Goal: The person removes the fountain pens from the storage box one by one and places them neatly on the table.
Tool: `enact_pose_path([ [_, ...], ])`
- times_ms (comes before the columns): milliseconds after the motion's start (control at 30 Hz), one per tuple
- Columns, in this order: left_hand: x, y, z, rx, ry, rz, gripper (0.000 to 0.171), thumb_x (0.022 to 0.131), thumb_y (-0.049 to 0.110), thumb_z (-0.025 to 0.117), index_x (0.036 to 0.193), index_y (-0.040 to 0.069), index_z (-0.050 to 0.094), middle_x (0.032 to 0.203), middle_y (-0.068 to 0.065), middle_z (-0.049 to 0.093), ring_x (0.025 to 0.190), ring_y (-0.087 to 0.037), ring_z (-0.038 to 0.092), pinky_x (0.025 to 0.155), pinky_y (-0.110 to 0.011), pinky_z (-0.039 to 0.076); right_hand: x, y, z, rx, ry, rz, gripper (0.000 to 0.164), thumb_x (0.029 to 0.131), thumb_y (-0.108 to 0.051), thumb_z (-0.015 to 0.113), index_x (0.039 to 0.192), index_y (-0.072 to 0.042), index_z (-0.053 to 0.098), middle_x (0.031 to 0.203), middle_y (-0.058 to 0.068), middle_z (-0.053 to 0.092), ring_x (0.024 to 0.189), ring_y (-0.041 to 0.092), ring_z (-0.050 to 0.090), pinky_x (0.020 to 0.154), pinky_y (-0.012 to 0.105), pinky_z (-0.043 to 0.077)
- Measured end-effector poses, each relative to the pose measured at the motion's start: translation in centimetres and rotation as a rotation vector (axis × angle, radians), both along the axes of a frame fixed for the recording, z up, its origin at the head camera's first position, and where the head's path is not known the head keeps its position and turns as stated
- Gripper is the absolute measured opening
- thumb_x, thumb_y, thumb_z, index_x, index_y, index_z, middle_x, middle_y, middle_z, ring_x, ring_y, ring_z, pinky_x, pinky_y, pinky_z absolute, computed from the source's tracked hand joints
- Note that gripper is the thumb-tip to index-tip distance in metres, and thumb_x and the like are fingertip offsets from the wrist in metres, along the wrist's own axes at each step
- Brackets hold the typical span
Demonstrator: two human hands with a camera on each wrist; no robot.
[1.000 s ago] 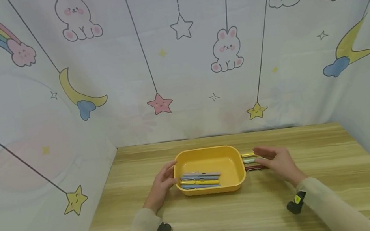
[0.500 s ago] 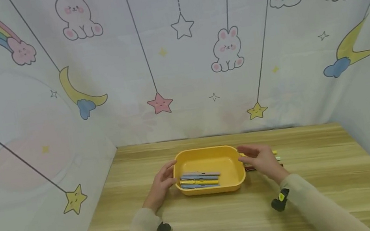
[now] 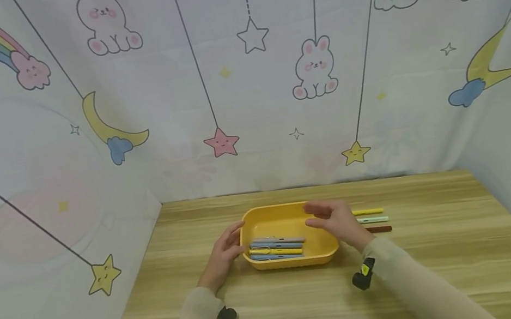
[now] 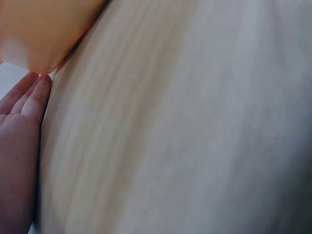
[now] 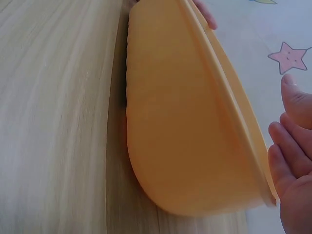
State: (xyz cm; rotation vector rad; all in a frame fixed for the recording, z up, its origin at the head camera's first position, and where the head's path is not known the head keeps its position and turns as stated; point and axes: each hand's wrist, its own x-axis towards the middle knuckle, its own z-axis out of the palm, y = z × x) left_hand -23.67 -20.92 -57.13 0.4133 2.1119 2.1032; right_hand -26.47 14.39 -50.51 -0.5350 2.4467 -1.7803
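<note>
A yellow plastic tray [image 3: 295, 261] stands on the table with several pens lying in its left half: a grey one [image 3: 275, 240], a yellow one [image 3: 281, 251] and blue ones [image 3: 275, 258]. My left hand [image 3: 221, 258] touches the tray's left end; in the left wrist view its fingers [image 4: 36, 100] lie fairly straight against the wall. Over the tray's right end hovers my right hand [image 3: 339, 222], thumb and fingers apart. The right wrist view shows nothing in these fingers [image 5: 290, 153], which are close to the rim [image 5: 234, 105].
Right of the tray, partly behind my right hand, lie a yellow pen [image 3: 369, 212], a pale green pen [image 3: 375, 220] and a dark red pen [image 3: 380, 229]. A printed white curtain [image 3: 282, 172] encloses the wooden table [image 3: 302, 307] at the back and sides.
My right hand has moved left, from above the pens on the table to over the tray's right end. The left hand and the pens stay where they were.
</note>
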Motion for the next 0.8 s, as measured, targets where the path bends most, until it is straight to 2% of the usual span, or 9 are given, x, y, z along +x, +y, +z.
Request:
enact_pose_path([
  [267, 0.2, 0.0, 0.0, -0.005, -0.005, 0.006, 0.061, 0.100, 0.001, 0.058, 0.158, 0.014, 0.045, 0.163, -0.020, 0.043, 0.150, -0.039, 0.041, 0.118, -0.050, 0.037, -0.2, -1.9, -0.1, 0.049, 0.003, 0.047, 0.048, 0.093, -0.013, 0.080, 0.137, 0.001, 0.068, 0.136, 0.018, 0.069, 0.126, 0.035, 0.067, 0.105, 0.045, 0.052],
  [500, 0.2, 0.1, 0.2, 0.000, -0.012, 0.011, 0.061, 0.100, -0.001, 0.058, 0.158, 0.013, 0.045, 0.162, -0.020, 0.044, 0.149, -0.039, 0.042, 0.112, -0.036, 0.042, -0.4, -3.4, 0.0, 0.150, 0.018, 0.070, 0.044, 0.094, -0.012, 0.079, 0.135, 0.000, 0.069, 0.132, 0.016, 0.072, 0.123, 0.033, 0.069, 0.100, 0.045, 0.056],
  [800, 0.1, 0.1, 0.2, -0.003, -0.014, 0.017, 0.062, 0.099, 0.000, 0.060, 0.158, 0.012, 0.045, 0.163, -0.018, 0.044, 0.150, -0.037, 0.042, 0.114, -0.036, 0.041, -0.2, -4.6, -0.4, 0.303, 0.005, 0.084, 0.036, 0.094, -0.010, 0.078, 0.129, -0.002, 0.074, 0.123, 0.013, 0.076, 0.114, 0.030, 0.072, 0.096, 0.045, 0.058],
])
